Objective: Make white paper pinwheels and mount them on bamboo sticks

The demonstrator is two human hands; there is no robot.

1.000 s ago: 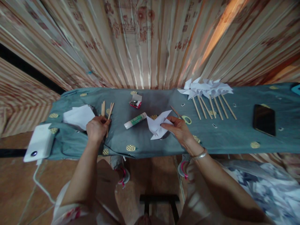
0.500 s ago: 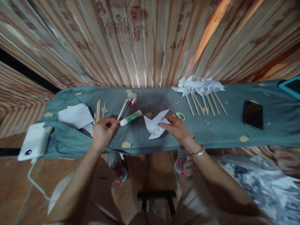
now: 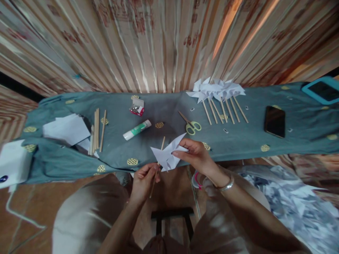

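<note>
My left hand [image 3: 143, 180] is closed around a thin wooden stick [image 3: 157, 166], held upright just behind a folded white paper pinwheel [image 3: 168, 155]. My right hand [image 3: 195, 154] pinches the pinwheel's right side and holds it off the table, over its near edge. The stick's upper end shows above the paper; its middle is hidden behind it.
On the long table under a teal cloth [image 3: 172, 141] lie a glue stick [image 3: 137, 129], a small staple box [image 3: 137, 107], scissors [image 3: 190, 124], spare sticks [image 3: 96, 130], white paper sheets [image 3: 66, 128], finished pinwheels on sticks [image 3: 218, 94], a black phone [image 3: 274, 121]. A white device [image 3: 12, 164] sits at left.
My left hand picked one stick from the pile at left and carried it right to the pinwheel. My right hand lifted the pinwheel off the table toward me. The scissors are uncovered.
</note>
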